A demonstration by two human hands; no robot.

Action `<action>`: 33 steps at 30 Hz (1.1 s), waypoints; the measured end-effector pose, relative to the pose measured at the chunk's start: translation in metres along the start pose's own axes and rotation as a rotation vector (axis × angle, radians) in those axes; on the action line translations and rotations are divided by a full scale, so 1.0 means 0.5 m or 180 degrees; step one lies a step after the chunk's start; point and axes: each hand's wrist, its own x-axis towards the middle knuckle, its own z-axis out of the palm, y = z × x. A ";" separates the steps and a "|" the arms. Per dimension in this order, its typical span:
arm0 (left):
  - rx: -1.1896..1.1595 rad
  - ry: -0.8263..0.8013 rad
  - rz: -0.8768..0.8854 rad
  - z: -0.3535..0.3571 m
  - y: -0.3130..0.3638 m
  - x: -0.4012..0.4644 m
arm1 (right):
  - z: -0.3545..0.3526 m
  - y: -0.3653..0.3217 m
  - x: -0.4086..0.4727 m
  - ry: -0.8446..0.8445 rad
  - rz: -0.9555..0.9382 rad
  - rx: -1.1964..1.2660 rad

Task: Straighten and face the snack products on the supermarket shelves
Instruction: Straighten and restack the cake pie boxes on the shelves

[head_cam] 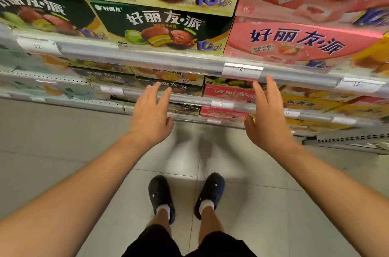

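- Far-left boxes (pixel 31 12) on the top shelf are cut by the frame edge and blurred; whether they sit square cannot be told.
- Green boxes (pixel 160 27) stand front-out just behind the shelf rail (pixel 147 59), stacked two high; these look faced already.
- Left hand (pixel 150 113) hovers in front of the lower shelves, fingers spread and relaxed, holding nothing.
- Lower boxes (pixel 179 86) behind the hands seem the next ones to check; the rails hide most of them, so their alignment is unclear.
- Right hand (pixel 267 115) is likewise spread and empty, near the rail with the price tag (pixel 242 69).
- Pink boxes (pixel 299 42) face out, seemingly tidy.
- Yellow boxes (pixel 315 103) at lower right are blurred and partly cut off.
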 end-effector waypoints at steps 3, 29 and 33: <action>-0.1236 -0.0171 -0.0566 0.056 -0.026 -0.004 | 0.062 -0.026 -0.017 -0.0242 -0.0425 0.0203; -0.3172 0.0656 -0.1292 0.051 -0.196 0.170 | 0.178 -0.190 0.254 0.0154 -0.0770 -0.0970; -0.3486 0.0777 -0.1282 0.056 -0.201 0.162 | 0.163 -0.200 0.253 -0.0094 -0.0579 -0.0901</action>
